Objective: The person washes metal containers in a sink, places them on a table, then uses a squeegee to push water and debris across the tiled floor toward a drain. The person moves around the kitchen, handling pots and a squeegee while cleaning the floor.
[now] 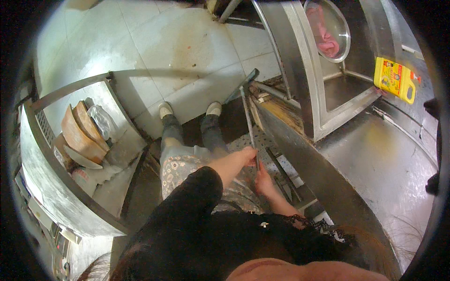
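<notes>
My left hand [249, 156] grips the long handle of a floor squeegee [248, 117]. Just below it, my right hand [262, 180] is closed around the handle's near end. The handle runs away from me to the squeegee head [242, 85], which lies at the floor beside the base of the metal counter. Its blade is dark and seen at a slant. Both hands are in front of my patterned apron [179, 168], to the right of my legs.
A steel sink [318, 123] with a round metal bowl [346, 42] holding pink cloth stands right, beside a yellow jug [393, 79]. Boards and a plastic bag lie on a shelf [126, 140] at left. Pale floor tiles [147, 42], marked with stains, stretch ahead of my shoes.
</notes>
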`<state>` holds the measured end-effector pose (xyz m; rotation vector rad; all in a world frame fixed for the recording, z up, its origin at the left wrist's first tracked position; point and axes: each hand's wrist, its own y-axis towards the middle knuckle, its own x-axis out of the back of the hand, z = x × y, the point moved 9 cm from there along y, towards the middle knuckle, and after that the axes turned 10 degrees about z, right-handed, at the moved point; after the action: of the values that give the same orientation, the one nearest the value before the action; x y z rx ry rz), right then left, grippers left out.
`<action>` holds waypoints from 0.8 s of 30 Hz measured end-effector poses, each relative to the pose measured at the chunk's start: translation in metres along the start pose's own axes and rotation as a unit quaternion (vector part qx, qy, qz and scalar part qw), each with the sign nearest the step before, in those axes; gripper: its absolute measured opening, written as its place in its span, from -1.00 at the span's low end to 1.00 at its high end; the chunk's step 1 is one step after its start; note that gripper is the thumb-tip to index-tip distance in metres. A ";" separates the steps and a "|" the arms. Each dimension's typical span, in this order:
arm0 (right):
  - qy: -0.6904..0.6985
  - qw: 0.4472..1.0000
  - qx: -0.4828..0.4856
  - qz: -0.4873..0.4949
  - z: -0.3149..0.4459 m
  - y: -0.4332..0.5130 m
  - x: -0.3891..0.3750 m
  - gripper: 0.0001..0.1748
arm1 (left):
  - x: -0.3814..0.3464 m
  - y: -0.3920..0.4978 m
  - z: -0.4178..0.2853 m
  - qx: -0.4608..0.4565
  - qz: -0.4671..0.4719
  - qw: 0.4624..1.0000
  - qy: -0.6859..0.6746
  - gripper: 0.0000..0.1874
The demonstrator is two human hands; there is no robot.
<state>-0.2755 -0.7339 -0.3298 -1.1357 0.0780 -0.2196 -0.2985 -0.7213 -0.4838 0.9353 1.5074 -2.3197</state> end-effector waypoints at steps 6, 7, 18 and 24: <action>-0.026 0.996 -0.064 0.050 -0.014 0.016 -0.021 -0.31 | 0.018 -0.040 -0.031 0.021 -0.047 0.989 0.138 -0.85; 0.004 0.997 -0.051 0.061 -0.012 0.019 -0.026 -0.31 | 0.019 -0.046 -0.034 0.017 -0.051 0.991 0.126 -0.84; 0.179 0.971 -0.127 0.093 -0.001 0.023 -0.010 -0.38 | 0.035 -0.064 -0.069 -0.104 -0.005 0.992 0.065 -0.64; -0.204 0.979 0.009 -0.020 0.010 -0.015 0.043 -0.34 | 0.102 -0.127 -0.105 -0.133 -0.104 0.963 0.212 -0.28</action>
<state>-0.2335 -0.7401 -0.3103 -1.1449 -0.3090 -0.0193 -0.4004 -0.5561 -0.4810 1.3122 2.1150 -2.0525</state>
